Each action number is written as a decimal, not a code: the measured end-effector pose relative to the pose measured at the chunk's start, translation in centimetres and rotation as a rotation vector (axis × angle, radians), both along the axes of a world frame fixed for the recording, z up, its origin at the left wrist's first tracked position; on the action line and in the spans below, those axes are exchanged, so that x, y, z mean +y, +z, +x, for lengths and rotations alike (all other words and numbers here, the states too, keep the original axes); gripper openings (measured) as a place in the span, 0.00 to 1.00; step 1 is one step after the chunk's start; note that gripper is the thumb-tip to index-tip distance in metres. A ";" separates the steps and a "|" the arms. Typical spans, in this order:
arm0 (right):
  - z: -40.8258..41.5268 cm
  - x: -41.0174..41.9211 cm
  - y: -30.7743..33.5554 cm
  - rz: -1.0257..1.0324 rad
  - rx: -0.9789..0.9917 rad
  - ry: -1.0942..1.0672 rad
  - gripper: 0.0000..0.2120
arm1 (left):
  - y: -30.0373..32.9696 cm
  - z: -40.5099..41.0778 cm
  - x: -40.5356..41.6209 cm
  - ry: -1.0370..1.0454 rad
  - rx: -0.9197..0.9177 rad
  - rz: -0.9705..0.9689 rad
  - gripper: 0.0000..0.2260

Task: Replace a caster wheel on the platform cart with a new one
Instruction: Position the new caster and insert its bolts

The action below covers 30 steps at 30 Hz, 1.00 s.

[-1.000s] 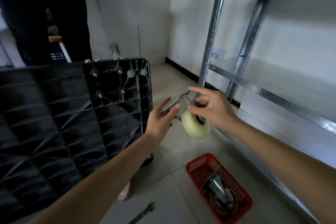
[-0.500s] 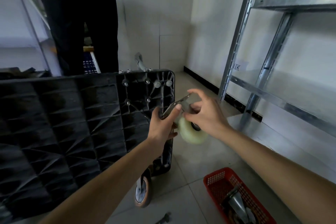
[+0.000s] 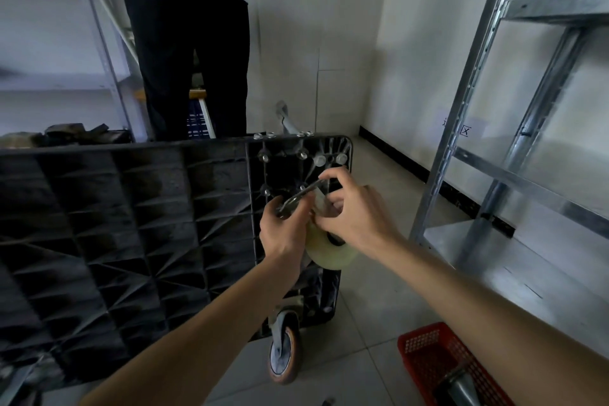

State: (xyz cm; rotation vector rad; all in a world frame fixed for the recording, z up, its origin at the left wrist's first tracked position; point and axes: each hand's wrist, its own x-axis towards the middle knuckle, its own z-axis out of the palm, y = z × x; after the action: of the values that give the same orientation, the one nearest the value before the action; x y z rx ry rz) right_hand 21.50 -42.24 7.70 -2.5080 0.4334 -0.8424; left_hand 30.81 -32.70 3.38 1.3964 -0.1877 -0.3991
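The black platform cart (image 3: pixel 131 224) stands on its side with its ribbed underside facing me. Bolts (image 3: pixel 301 155) stick out of its upper right corner. I hold the new caster (image 3: pixel 329 252), a pale cream wheel under a metal mounting plate, right in front of that corner. My left hand (image 3: pixel 283 227) grips the lower end of the plate. My right hand (image 3: pixel 352 214) pinches the plate's upper end and covers the fork. A mounted caster (image 3: pixel 283 349) with a brown tread sits at the cart's lower right corner.
A red plastic basket (image 3: pixel 438 356) with a metal caster in it stands on the tiled floor at lower right. Metal shelving (image 3: pixel 514 175) runs along the right wall. A dark cloth (image 3: pixel 188 59) hangs behind the cart, beside another rack at left.
Both hands have carried the new caster up and left, from beside the cart to in front of its bolted corner. My left hand has closed on the mounting plate.
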 end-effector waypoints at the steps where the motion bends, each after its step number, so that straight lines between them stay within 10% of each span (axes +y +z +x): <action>1: 0.1 -0.1 -0.1 0.021 0.000 0.026 0.29 | -0.2 0.3 0.1 -0.003 -0.002 -0.006 0.32; 6: -0.5 -2.0 0.2 0.121 -0.015 0.061 0.34 | -0.6 2.0 1.3 -0.010 0.000 -0.006 0.33; 17: 2.5 -3.2 -0.8 0.068 -0.046 0.094 0.11 | 0.7 3.7 2.8 -0.184 -0.080 0.019 0.23; 30: 4.1 -5.1 -1.9 0.100 -0.115 0.059 0.06 | 0.8 4.0 1.9 -0.222 -0.094 0.040 0.36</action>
State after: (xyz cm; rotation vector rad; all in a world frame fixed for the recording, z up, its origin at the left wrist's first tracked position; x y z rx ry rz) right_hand 25.63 -47.29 5.79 -2.3556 0.3521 -0.9140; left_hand 34.81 -30.78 4.16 1.4397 -0.4156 -0.5233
